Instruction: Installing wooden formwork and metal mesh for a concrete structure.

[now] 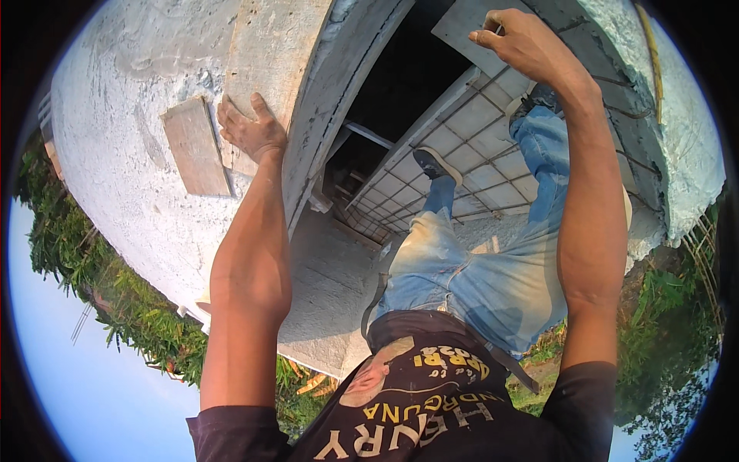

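My left hand (252,129) is open, its fingers spread flat against a long pale wooden plank (265,58) on the rough concrete surface. Just left of it lies a short, square-cut piece of board (196,146). My right hand (519,45) is raised at the upper right with its fingers curled in toward the thumb. Whatever is between those fingers, if anything, is too small to make out. Behind that hand a flat grey sheet (456,32) juts over the dark opening.
My shoes (437,165) are on a steel rebar grid (477,146) over pale panels. A dark opening (392,85) gapes between the concrete edges. Below it is a grey concrete surface (319,269). Bent rebar ends (627,112) stick out by the right wall. Green plants (138,308) grow beyond.
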The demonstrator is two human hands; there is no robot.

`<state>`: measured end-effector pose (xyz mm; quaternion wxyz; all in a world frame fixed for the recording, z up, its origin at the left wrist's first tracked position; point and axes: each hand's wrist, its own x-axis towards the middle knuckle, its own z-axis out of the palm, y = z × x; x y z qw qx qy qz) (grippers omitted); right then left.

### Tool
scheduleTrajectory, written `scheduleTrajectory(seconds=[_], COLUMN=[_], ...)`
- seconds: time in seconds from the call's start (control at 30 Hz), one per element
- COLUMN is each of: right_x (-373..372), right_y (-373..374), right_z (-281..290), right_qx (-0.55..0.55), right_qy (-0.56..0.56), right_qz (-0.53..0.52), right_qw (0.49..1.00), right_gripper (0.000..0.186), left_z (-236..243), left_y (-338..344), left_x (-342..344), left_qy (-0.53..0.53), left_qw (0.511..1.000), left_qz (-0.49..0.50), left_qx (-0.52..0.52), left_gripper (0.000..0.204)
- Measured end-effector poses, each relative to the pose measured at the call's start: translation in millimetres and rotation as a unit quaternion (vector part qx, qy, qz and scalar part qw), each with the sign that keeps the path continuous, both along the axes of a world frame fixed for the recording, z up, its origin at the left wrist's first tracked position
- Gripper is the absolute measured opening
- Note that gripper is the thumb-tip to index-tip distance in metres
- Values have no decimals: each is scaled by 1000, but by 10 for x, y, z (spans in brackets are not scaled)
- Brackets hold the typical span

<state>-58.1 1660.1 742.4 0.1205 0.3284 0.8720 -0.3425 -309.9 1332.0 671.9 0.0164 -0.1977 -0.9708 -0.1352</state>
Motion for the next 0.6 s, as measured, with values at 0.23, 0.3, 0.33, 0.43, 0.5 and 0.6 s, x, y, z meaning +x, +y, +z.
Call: scheduleTrajectory(seconds=[0.23,0.3,0.33,0.43,0.5,0.6], right_x=[-117,-159,-166,-223,-255,-285], right_y=[-136,-166,-188,-282,-348,-478], right_z=[124,116,85,64,35,-34], right_qx=[2,0,1,-1,-3,17], right_qy=[-18,-26,-12,-4,-9,-25], right_qz=[19,27,38,55,60,105], right_qw=[1000,999,999,998,998,994], right_gripper=[41,41,40,38,37,34], left_z=[1,15,18,18,23,35], left_y=[-13,-3,-4,-3,-5,-10], left_x=[-12,3,-5,-6,-1,0], left_qy=[-4,-11,-13,-15,-15,-14], left_qw=[1000,1000,1000,1000,1000,1000], left_qz=[2,-1,1,-4,-3,-3], left_qx=[6,13,12,14,15,16], left_gripper=[74,73,74,74,75,75])
